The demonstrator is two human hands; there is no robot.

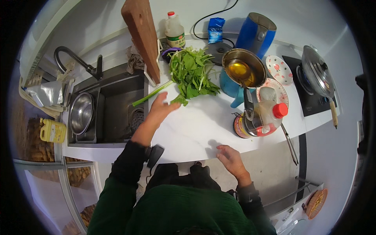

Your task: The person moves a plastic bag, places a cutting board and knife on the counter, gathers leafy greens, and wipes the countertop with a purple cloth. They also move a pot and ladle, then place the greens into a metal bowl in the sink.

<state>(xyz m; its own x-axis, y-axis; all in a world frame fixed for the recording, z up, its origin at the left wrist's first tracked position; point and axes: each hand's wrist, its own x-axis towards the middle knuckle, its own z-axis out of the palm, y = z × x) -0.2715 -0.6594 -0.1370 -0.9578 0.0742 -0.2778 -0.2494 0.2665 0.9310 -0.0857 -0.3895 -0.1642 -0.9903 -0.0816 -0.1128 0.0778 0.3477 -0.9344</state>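
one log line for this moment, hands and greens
left hand: open, reaching at leafy greens | right hand: open, resting on white counter edge | sink: left of greens

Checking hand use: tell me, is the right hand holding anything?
No, the right hand rests open and empty at the white counter edge.

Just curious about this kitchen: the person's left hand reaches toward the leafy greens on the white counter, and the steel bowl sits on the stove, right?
Not quite. The head view shows the steel bowl in the sink, not on the stove. The left hand does reach toward the leafy greens on the white counter.
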